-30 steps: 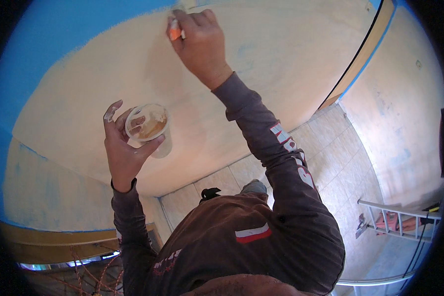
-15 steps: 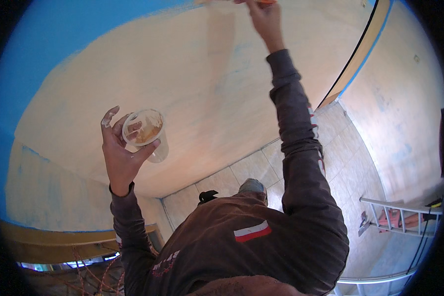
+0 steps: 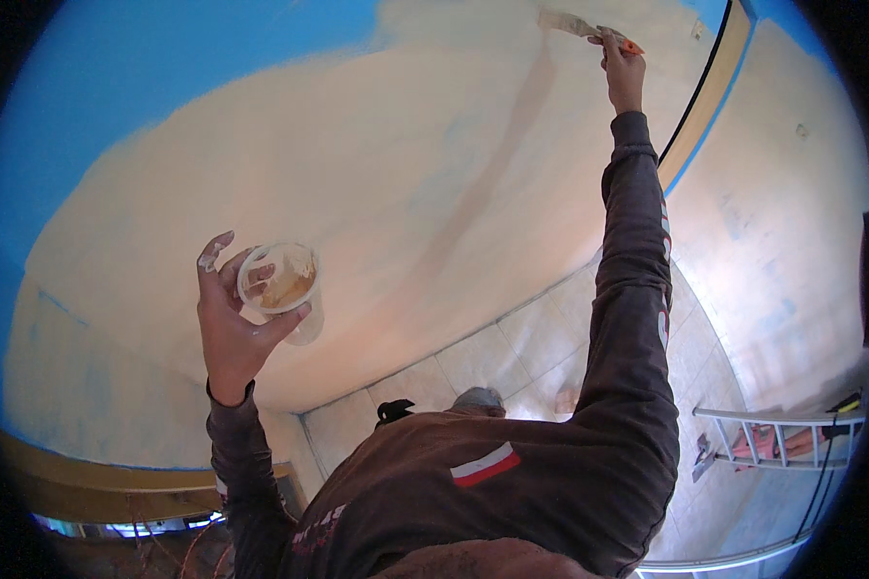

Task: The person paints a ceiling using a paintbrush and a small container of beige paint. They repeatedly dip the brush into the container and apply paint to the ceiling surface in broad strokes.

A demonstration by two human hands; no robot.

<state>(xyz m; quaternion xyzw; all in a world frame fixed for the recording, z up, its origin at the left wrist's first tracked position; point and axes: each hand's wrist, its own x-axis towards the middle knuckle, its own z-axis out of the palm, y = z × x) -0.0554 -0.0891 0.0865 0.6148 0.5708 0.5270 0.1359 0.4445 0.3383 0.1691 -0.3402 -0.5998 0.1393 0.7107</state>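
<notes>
Paintbrush (image 3: pixel 577 25) sits in my right fingers (image 3: pixel 610 42), closed round its handle (image 3: pixel 631 45), bristles (image 3: pixel 558 20) jutting left of them; my left fingers (image 3: pixel 210 262), half-spread, hold 1 clear cup (image 3: pixel 307 329).

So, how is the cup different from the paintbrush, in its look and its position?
The cup is round, hollow and see-through; the paintbrush is long and narrow, with orange on its handle. The cup is in the left grip, nearer the body; the paintbrush is in the right grip, at arm's length. Both are held one-handed.
</notes>
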